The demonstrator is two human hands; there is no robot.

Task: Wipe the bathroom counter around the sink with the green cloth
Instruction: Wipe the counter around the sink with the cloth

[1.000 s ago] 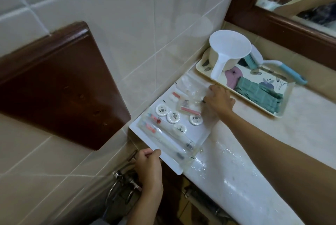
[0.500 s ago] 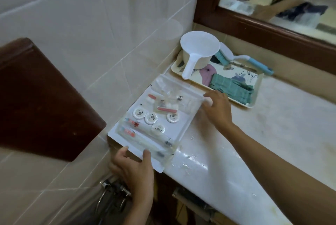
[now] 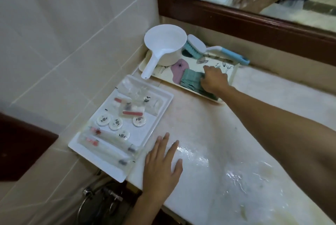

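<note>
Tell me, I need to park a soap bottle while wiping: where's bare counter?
Bare counter lies between the white tray and the right forearm, and right of the patterned tray below the mirror frame. The front strip beside the left hand is bare but wet. Crowded: the wall corner, with both trays, scoop, brush and the right hand gripping the cloth.

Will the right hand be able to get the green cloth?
Most likely yes: the right hand rests curled on the green cloth in the flowered tray, with nothing in between.
</note>
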